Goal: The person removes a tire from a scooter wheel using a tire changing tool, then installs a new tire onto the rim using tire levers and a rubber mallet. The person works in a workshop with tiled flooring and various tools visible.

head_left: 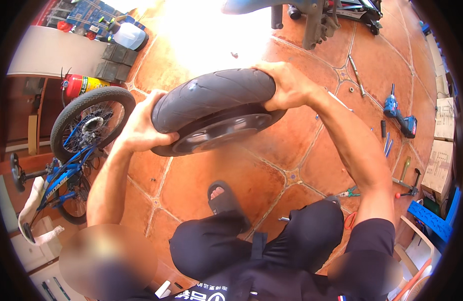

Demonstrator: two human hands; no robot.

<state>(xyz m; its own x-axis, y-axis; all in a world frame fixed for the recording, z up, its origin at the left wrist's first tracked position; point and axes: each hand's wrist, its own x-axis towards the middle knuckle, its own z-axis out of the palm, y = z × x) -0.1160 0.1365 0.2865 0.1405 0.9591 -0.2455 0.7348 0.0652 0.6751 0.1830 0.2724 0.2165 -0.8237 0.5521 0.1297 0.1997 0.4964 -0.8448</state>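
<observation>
**Small tyre on its wheel, held up over a tiled floor**

Head view, looking down. In the middle, a black tyre [214, 95] on a dark metal wheel [221, 133], tilted and lifted clear of the floor, between both hands. Left hand [141, 125] wrapped round the left end of the tyre, fingers curled under the tread, thumb near the rim. Right hand [286, 85] clamped over the far right edge, fingers spread across the rubber. Both forearms rising from the lower edge.

Below the wheel, a floor [201, 175] of large reddish-brown tiles with pale joints and small dark inserts at the corners, washed out by bright glare at the far middle. Near the centre, a foot in a dark sandal [224, 198], and dark trousers at the lower edge.

On the left, a blue bicycle [71, 165] with a spoked wheel, and behind it a red fire extinguisher [83, 84] lying beside dark blocks. On the right, a blue cordless drill [399, 115] on the tiles, a hammer [409, 186] nearer, green-handled pliers [349, 192] close to the knee, and loose metal rods farther off. Along the right rim, cardboard boxes [442, 145]. At the far top, the grey lower part of a machine on a stand, too cropped to make out.
</observation>
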